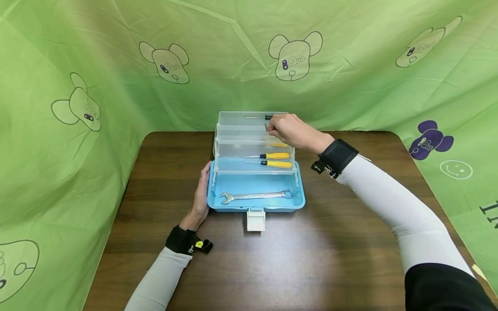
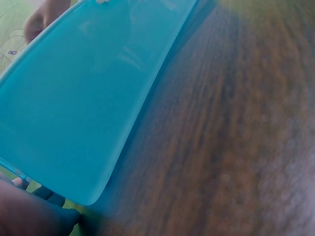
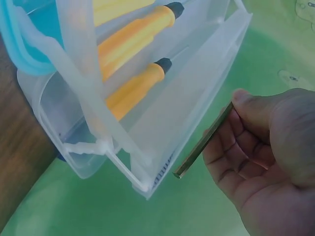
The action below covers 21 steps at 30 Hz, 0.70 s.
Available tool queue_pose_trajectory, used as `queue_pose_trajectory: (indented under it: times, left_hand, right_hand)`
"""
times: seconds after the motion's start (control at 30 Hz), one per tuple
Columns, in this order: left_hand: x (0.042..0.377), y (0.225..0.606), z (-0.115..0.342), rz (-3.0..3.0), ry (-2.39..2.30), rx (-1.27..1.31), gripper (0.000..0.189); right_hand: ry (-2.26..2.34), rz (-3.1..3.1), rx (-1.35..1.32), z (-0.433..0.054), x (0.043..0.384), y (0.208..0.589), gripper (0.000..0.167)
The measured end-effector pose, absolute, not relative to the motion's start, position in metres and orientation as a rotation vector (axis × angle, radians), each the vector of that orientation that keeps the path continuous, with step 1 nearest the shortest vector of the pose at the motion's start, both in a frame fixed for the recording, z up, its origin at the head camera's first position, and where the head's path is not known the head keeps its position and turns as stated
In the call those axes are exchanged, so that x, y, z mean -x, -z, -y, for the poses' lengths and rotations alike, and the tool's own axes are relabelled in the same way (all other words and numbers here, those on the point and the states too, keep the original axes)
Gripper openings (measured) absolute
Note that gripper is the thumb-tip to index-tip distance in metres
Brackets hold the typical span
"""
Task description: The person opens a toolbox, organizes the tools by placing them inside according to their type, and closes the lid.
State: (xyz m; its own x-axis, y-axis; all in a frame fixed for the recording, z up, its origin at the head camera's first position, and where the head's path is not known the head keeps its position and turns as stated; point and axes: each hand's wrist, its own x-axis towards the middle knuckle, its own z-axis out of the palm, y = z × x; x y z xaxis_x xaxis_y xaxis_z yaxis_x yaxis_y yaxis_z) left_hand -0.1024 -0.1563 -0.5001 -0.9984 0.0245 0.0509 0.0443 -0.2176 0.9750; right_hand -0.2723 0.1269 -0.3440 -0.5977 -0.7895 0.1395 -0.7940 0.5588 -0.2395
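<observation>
A light blue toolbox point(image 1: 229, 181) stands unfolded on the table. My left hand point(image 1: 201, 194) rests along its left side; in the left wrist view the box's blue wall point(image 2: 83, 98) fills much of the frame. Over the clear upper trays point(image 1: 241, 134), my right hand point(image 1: 295, 131) pinches a brass-coloured hex key point(image 3: 204, 140) between thumb and fingers. Its hexagonal end points away from the hand. Yellow-handled screwdrivers point(image 1: 277, 156) lie in the trays below that hand. A combination wrench point(image 1: 256, 196) lies in the blue bottom compartment.
At the back of the box lies a thin screwdriver with a black handle point(image 1: 268, 117), partly covered by the right hand. A white latch point(image 1: 256, 220) hangs from the box's front edge. Green printed cloth point(image 1: 233, 56) rises behind the brown wooden table point(image 1: 163, 181).
</observation>
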Motion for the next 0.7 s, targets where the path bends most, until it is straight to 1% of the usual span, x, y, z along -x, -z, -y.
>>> queue_pose_trajectory:
  times: [0.27,0.43,0.63,0.7]
  left_hand:
    - [0.102,0.500,0.157,1.948,2.447,0.083,0.068]
    - [0.103,0.502,0.156,1.937,2.448,0.089,0.068]
    - [0.103,0.502,0.156,1.918,2.455,0.096,0.068]
    - [0.103,0.501,0.156,1.916,2.453,0.101,0.068]
  right_hand:
    - [-0.428,2.776,-1.409,-0.119,0.279,0.354,0.015]
    - [-0.443,2.815,-1.427,-0.116,0.280,0.354,0.025]
    - [-0.463,2.872,-1.432,-0.114,0.282,0.355,0.019]
    - [-0.472,2.888,-1.431,-0.114,0.283,0.355,0.021]
